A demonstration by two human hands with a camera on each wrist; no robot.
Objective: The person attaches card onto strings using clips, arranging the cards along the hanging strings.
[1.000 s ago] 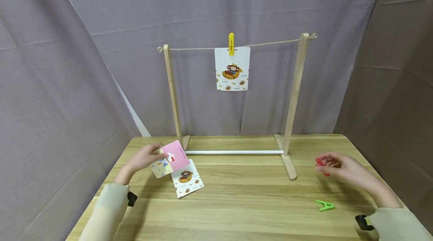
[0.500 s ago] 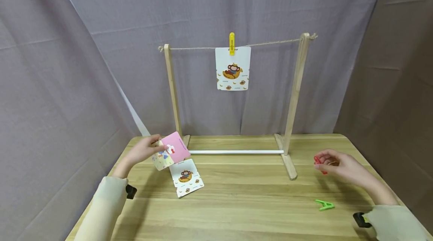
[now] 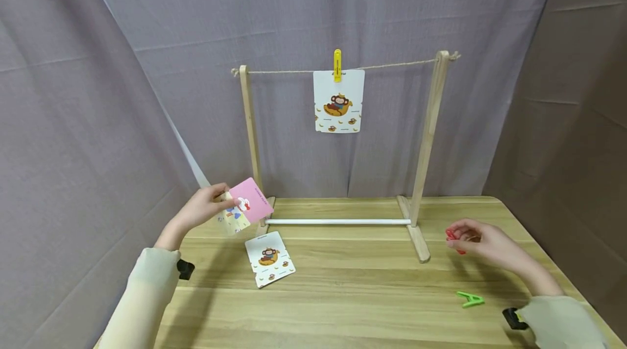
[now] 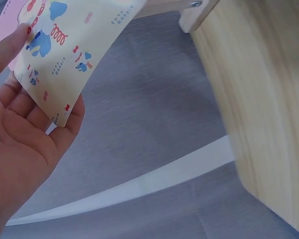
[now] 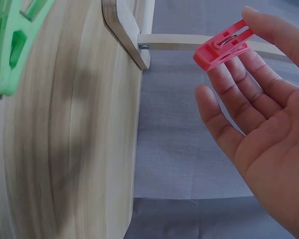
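My left hand [image 3: 198,208] pinches a card [image 3: 252,202], half pink and half pale yellow, between thumb and fingers, above the table's left side. The left wrist view shows blue and red rabbit prints on its yellow part [image 4: 70,59]. At the right, my right hand [image 3: 495,243] holds a red clothespin [image 3: 455,241] between thumb and fingertips, raised off the table; the right wrist view shows this clothespin [image 5: 222,47] with its metal spring. A white monkey card [image 3: 270,259] lies on the table below the left hand. Nearer the right hand lies a green clothespin [image 3: 470,299].
A wooden stand [image 3: 425,153] with a string [image 3: 399,64] and a white lower bar [image 3: 338,221] stands at the table's back. A yellow clothespin [image 3: 337,66] holds another monkey card [image 3: 338,115] on the string. Grey cloth [image 3: 196,28] hangs behind.
My left hand has risen with the pink and yellow card, now apart from the monkey card in view. My right hand has shifted slightly left, still holding the red clothespin.
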